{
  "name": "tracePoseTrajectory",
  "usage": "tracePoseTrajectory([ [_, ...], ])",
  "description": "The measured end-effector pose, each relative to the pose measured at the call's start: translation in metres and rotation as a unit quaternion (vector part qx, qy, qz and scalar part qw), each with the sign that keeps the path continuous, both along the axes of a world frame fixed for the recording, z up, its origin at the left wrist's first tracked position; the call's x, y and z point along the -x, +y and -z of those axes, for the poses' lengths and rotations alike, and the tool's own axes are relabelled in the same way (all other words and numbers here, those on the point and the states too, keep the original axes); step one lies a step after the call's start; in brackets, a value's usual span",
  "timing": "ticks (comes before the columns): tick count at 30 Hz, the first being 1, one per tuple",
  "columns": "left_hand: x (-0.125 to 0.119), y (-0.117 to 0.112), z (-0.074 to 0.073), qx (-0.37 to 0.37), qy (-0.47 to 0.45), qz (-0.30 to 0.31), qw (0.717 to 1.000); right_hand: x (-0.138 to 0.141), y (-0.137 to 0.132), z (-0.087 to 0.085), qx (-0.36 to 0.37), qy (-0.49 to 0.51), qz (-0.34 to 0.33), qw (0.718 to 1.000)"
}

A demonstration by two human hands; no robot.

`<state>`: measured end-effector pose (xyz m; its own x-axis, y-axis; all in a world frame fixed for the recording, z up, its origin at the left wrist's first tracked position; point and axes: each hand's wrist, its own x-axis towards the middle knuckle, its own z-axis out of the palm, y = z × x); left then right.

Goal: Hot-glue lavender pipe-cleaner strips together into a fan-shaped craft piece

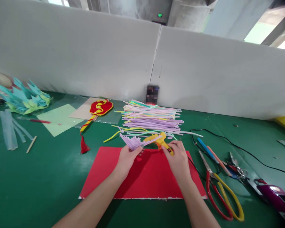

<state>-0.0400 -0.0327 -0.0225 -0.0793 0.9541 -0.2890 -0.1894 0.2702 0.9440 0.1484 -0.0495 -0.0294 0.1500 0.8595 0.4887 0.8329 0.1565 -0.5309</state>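
Observation:
My left hand (128, 156) is closed around a folded fan of lilac pipe cleaners (131, 141), held just above the far edge of a red felt sheet (144, 179). My right hand (178, 158) grips a yellow glue gun (159, 141), whose nozzle points left at the lilac bundle. Behind both hands lies a heap of pastel pipe cleaners (152, 118) on the green table (38, 177).
Red-and-yellow-handled scissors (219, 190), coloured pens (212, 153), a black cable (239, 147) and a purple tool (274, 194) lie to the right. To the left are a red tasselled ornament (97, 110), glue sticks (8, 129), pale paper sheets (59, 118) and teal paper flowers (23, 98). White partition behind.

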Motion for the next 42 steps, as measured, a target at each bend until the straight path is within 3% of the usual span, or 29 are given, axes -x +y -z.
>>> tracePoseTrajectory([
  [4,0.000,0.000,-0.002,0.001,-0.005,0.005,1.000,-0.004,-0.003,-0.008,-0.063,-0.039,0.053,0.996],
  [11,0.000,-0.002,-0.006,-0.002,0.004,-0.004,1.000,-0.033,0.002,0.005,-0.043,-0.043,0.144,0.988],
  [19,-0.001,-0.002,-0.008,0.005,0.006,-0.005,1.000,-0.054,0.006,0.022,0.012,-0.033,0.139,0.990],
  [31,-0.001,-0.002,-0.007,0.002,-0.003,-0.011,1.000,-0.058,0.004,0.015,-0.013,-0.028,0.171,0.985],
  [37,-0.001,-0.002,-0.008,0.000,0.002,-0.009,1.000,-0.074,0.005,0.024,0.036,-0.036,0.215,0.975],
  [40,0.000,-0.001,-0.005,0.003,-0.011,-0.005,1.000,-0.073,0.004,0.021,0.014,-0.027,0.187,0.982],
  [42,0.001,0.000,-0.002,0.001,-0.020,-0.001,1.000,-0.066,0.003,0.013,-0.015,-0.029,0.205,0.978],
])
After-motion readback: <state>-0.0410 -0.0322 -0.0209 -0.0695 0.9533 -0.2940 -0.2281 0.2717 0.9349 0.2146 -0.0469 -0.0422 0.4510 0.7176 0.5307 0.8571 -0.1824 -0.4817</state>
